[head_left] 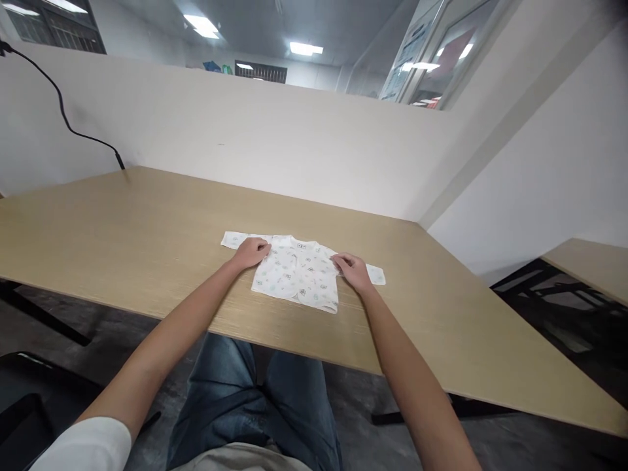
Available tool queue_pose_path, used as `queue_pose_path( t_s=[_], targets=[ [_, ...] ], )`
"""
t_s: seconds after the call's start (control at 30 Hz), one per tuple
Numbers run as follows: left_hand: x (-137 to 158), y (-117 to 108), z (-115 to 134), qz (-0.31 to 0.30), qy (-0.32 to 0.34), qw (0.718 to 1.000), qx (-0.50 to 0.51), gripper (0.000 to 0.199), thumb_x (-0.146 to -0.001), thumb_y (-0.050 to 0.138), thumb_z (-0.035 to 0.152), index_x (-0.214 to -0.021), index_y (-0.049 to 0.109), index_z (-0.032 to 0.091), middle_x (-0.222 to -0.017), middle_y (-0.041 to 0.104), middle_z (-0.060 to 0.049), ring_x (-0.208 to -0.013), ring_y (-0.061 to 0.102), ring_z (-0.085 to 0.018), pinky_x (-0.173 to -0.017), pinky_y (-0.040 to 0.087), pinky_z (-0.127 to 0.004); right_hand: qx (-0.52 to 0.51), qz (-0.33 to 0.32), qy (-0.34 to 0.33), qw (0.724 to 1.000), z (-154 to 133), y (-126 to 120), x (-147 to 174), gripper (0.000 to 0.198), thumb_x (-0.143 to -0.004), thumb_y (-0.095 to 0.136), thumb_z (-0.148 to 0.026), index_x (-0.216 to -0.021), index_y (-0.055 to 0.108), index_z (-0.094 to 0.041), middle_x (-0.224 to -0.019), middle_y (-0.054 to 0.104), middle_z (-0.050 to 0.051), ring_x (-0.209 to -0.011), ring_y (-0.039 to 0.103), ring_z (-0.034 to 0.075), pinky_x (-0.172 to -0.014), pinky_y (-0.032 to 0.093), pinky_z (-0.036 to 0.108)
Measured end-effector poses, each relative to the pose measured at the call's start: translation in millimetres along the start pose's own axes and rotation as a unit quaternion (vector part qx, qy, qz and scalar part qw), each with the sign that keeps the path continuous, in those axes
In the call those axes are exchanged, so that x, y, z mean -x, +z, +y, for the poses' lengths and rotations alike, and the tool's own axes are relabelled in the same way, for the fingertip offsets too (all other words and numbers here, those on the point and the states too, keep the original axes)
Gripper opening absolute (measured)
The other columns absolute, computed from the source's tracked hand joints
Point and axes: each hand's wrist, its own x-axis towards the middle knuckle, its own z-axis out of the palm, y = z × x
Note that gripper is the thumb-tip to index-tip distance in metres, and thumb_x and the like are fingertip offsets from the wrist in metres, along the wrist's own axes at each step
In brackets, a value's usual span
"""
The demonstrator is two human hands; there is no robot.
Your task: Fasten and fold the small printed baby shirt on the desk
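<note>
A small white baby shirt (299,271) with a scattered print lies spread on the table, its neckline toward the wall and both sleeves stretched out sideways. At the armpit of the sleeve on the left, my left hand (252,252) is closed with thumb and fingers pinching the cloth. My right hand (354,271) pinches the shirt near the base of the opposite sleeve, covering part of it. The hem faces my body and its right corner is slightly folded.
The wooden table (161,222) runs up to a white wall (294,150) with a window above. A black cable (63,111) hangs down at the left. Another table (589,265) stands at the right, and a black chair (39,399) is at the lower left.
</note>
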Motion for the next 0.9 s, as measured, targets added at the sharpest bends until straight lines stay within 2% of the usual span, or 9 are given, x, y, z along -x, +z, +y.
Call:
queue_pose_path(
  t_s=[0.1, 0.23, 0.57, 0.9],
  targets=[
    [1.3, -1.3, 0.1, -0.022, -0.008, 1.0, 0.004, 0.035, -0.087, 0.048, 0.036, -0.057, 0.053, 0.02, -0.061, 0.055, 0.0, -0.059, 0.045, -0.014, -0.061, 0.029, -0.029, 0.01, -0.011, 0.003, 1.0, -5.6, 1.2, 2.8, 0.039, -0.083, 0.059, -0.051, -0.088, 0.077, -0.017, -0.078, 0.071, 0.004, -0.074, 0.06, 0.018, -0.075, 0.047, 0.031],
    [3.2, -4.4, 5.8, -0.056, -0.014, 0.998, 0.009, 0.032, -0.084, 0.049, 0.034, -0.059, 0.06, 0.019, -0.067, 0.064, -0.001, -0.061, 0.05, -0.015, -0.062, 0.031, -0.029, 0.046, -0.036, -0.01, 0.998, -11.8, 5.1, 6.5, 0.035, -0.084, 0.059, -0.049, -0.088, 0.077, -0.019, -0.087, 0.075, 0.004, -0.08, 0.063, 0.019, -0.078, 0.047, 0.031],
    [1.4, -4.5, 0.0, -0.059, -0.023, 0.998, 0.026, 0.03, -0.083, 0.05, 0.033, -0.059, 0.062, 0.019, -0.066, 0.064, -0.001, -0.063, 0.054, -0.015, -0.064, 0.034, -0.028, 0.04, -0.028, -0.019, 0.999, -12.5, 6.6, 7.0, 0.031, -0.085, 0.06, -0.047, -0.089, 0.077, -0.021, -0.1, 0.078, 0.006, -0.092, 0.067, 0.022, -0.086, 0.048, 0.033],
    [0.8, -4.1, -2.5, -0.066, -0.003, 0.997, 0.026, 0.03, -0.084, 0.051, 0.034, -0.061, 0.065, 0.019, -0.068, 0.065, -0.002, -0.063, 0.055, -0.016, -0.062, 0.034, -0.028, 0.056, -0.04, -0.021, 0.997, -15.3, 7.3, 7.4, 0.033, -0.085, 0.059, -0.048, -0.088, 0.077, -0.021, -0.093, 0.077, 0.006, -0.084, 0.065, 0.021, -0.081, 0.048, 0.034]
  ],
)
